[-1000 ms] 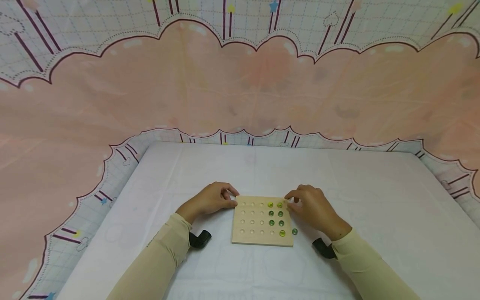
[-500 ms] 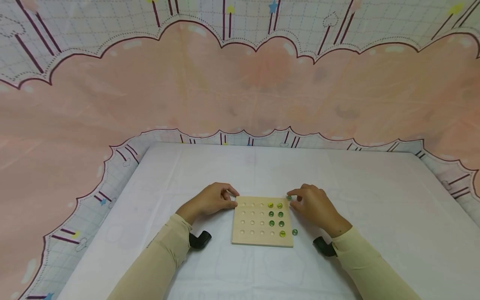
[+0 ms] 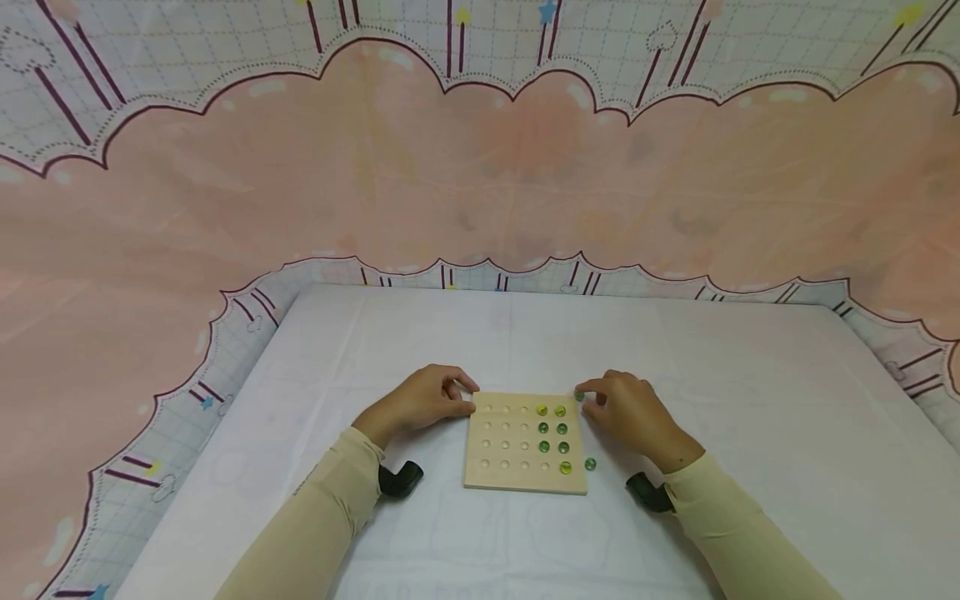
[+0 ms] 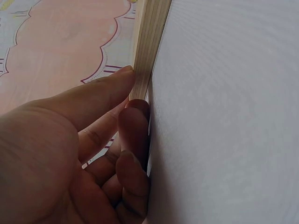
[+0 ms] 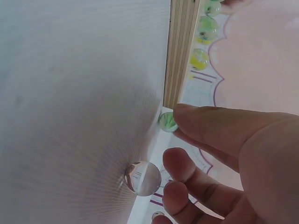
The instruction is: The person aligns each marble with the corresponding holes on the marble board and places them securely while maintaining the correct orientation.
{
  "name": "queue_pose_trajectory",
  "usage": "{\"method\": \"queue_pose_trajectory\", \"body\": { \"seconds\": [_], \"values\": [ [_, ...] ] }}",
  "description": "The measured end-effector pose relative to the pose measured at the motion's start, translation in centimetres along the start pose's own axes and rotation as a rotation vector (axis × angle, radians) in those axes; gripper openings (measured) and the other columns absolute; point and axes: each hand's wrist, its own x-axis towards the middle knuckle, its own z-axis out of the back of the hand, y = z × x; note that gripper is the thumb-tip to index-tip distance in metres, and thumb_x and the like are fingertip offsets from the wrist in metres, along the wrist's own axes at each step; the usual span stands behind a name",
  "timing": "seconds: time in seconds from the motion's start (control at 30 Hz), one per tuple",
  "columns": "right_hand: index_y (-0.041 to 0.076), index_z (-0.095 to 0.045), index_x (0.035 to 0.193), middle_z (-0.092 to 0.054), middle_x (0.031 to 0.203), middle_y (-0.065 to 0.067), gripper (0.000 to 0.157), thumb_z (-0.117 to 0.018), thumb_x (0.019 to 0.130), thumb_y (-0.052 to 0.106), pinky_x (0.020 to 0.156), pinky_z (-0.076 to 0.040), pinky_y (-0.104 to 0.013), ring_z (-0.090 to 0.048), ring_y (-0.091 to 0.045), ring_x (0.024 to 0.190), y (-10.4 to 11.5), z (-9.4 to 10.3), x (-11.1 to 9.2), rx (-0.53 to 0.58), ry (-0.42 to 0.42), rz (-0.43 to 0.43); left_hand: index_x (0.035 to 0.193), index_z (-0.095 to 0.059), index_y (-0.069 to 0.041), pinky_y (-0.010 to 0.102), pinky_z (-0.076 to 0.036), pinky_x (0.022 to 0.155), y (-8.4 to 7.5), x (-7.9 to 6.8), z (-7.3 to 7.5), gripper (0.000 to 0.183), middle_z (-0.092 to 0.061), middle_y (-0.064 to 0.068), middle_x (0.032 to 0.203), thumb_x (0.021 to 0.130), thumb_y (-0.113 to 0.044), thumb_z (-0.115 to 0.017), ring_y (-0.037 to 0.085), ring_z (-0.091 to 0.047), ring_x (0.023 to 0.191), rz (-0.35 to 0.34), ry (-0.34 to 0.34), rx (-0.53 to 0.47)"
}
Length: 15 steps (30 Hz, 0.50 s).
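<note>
A wooden board [image 3: 496, 435] is steadied on a white-covered surface [image 3: 510, 333] by the left hand [image 3: 420, 398], its thumb and finger clamped on the far left corner. Just beside the far right corner, a green marble [image 5: 167, 122] is pinched by the right hand [image 3: 632, 417], the grip closed between thumb and forefinger; a clear ball [image 5: 142, 178] is seen near the curled fingers. Seven marbles [image 3: 562, 429] are seated in the two rightmost columns of hollows, and a second green marble [image 3: 591, 464] is seen by the board's right edge. The step in hand is judged to be the handling of a single marble; whether it is being brought or removed cannot be told. For the next move, a light but sure pinch seems called for, with the seated marbles undisturbed.
</note>
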Motion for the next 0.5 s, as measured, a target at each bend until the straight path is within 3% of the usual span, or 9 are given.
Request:
{"method": "queue_pose_trajectory", "body": {
  "seconds": [0.5],
  "values": [
    [0.015,-0.073,0.089,-0.058,0.074,0.000,0.013,-0.073,0.076,0.012,0.059,-0.039,-0.027,-0.048,-0.013,0.063,-0.27,0.23,0.04,0.003,-0.001,0.003,0.098,-0.065,-0.025,0.026,-0.042,0.061,0.06,0.29,0.00,0.023,-0.059,-0.001,0.076,0.077,-0.027,-0.074,0.013,-0.052,0.068,0.005,0.000,0.013]
  ]
}}
